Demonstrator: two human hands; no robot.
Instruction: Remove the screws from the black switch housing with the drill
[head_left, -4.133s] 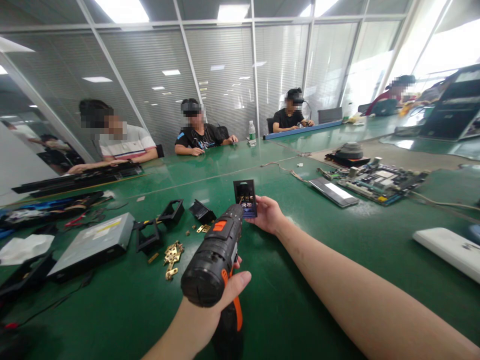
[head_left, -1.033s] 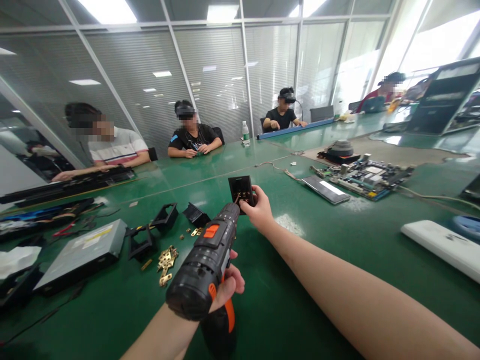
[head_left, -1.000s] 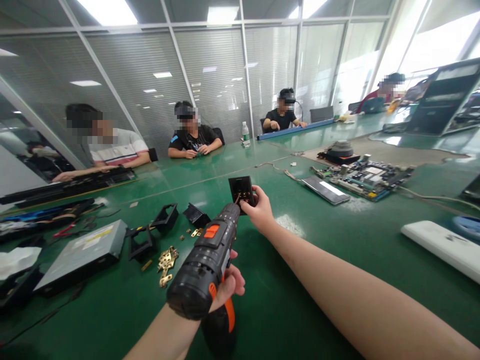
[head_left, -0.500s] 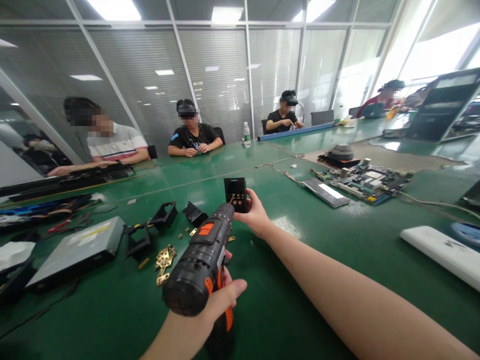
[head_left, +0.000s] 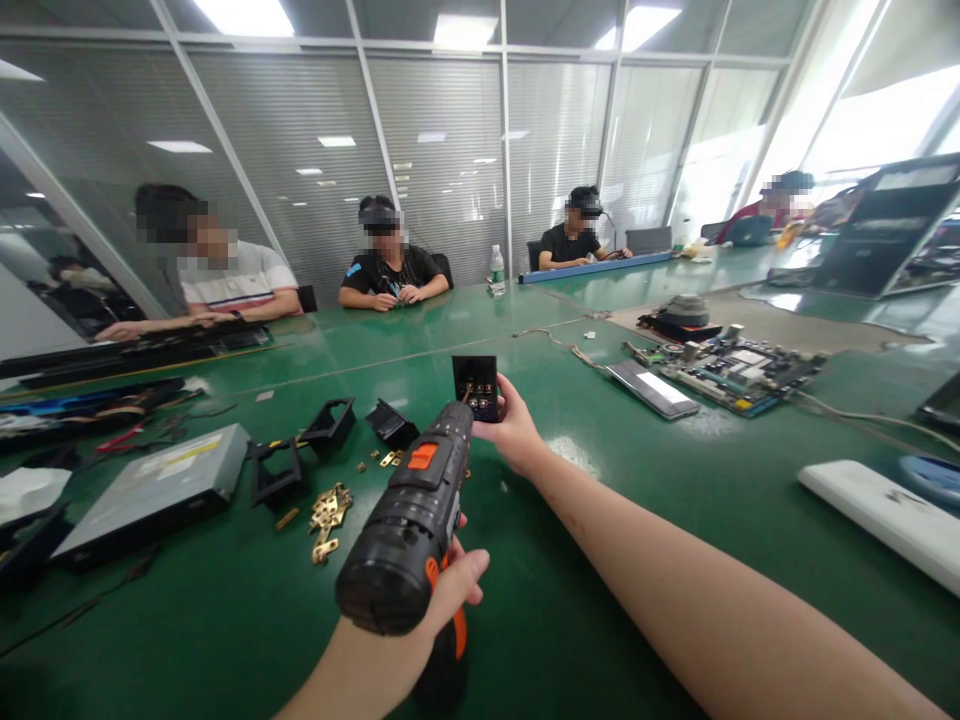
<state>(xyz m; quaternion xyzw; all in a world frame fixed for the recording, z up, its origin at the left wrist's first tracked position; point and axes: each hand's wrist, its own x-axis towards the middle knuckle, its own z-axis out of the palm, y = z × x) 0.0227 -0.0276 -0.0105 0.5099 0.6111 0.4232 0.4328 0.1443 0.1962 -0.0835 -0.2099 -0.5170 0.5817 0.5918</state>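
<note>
Wrapping round the handle point(head_left: 444, 665) of a black-and-orange plastic power drill point(head_left: 390, 540), the left hand point(head_left: 448, 600), low in the centre of the frame, has its thumb extended to the right. Near the middle of the frame, the right hand point(head_left: 517, 432) pinches a small, square black plastic housing point(head_left: 474, 371) by its right side and lower corner. The housing's open face is turned towards the viewer, with small brass-coloured metal fittings point(head_left: 481, 389) inside. The drill's thin metal bit point(head_left: 467, 396) points into the left part of that opening; whether its tip is seated on anything is too small to tell. For good work here, the bit should sit in line with the fitting it meets, since a slanted tip would probably slip and scar the metal. Gentle pressure along the drill's axis and slow, short bursts would suit parts this small. The right fingertips are best placed at the outer walls, clear of the tip, firm enough to resist twisting. Loose gold-coloured metal pieces point(head_left: 330, 510) lie on the glossy green table point(head_left: 525, 620), left of the drill, so its bulky body should swing wide of them.
</note>
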